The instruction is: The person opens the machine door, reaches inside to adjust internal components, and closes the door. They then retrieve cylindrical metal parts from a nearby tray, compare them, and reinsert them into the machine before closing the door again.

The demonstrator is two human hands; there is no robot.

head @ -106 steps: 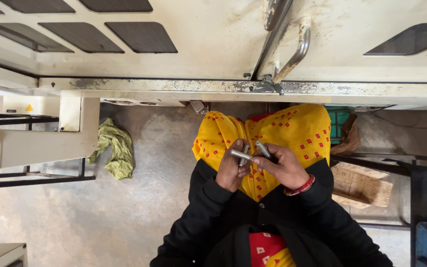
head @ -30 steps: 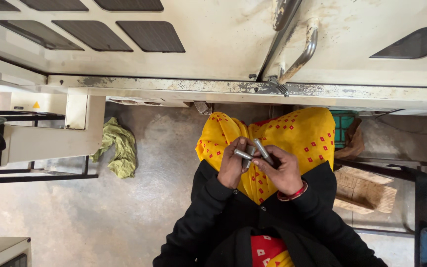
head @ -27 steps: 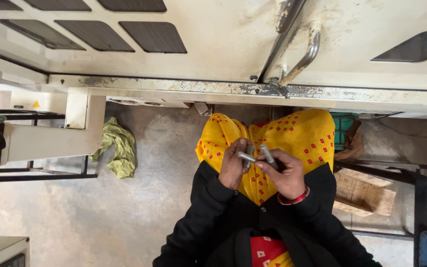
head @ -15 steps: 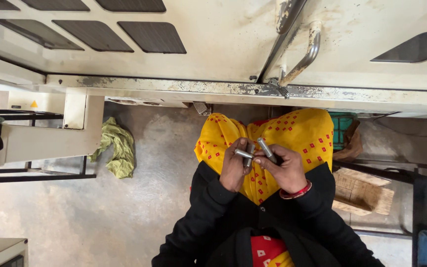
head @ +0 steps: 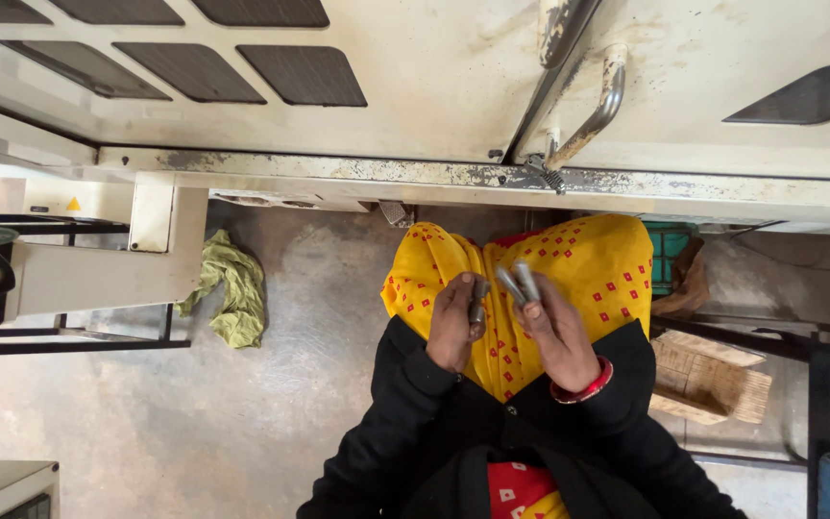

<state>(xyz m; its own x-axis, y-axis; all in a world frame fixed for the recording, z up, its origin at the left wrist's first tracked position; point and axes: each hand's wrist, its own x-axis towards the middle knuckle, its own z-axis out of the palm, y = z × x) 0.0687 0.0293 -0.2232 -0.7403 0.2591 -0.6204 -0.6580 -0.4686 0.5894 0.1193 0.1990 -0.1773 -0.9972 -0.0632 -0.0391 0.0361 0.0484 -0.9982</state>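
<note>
I look straight down at my own lap, covered by yellow cloth (head: 588, 269) with small red squares, and at my black sleeves. My left hand (head: 451, 322) is closed around one short grey metal cylinder (head: 478, 299), held upright. My right hand (head: 561, 332), with a red bangle at the wrist, grips two similar metal cylinders (head: 519, 284) side by side, pointing up and away from me. The two hands are a little apart in front of my chest, over the yellow cloth.
A cream machine housing (head: 415, 86) with dark vent panels and a curved metal handle (head: 593, 111) fills the top. A crumpled green rag (head: 232, 293) lies on the concrete floor at left. A small wooden crate (head: 713, 380) sits at right, a teal crate (head: 667, 255) behind it.
The hands have drawn apart: earlier the metal pieces met between them, now my left hand holds one upright and my right holds two on its own side.
</note>
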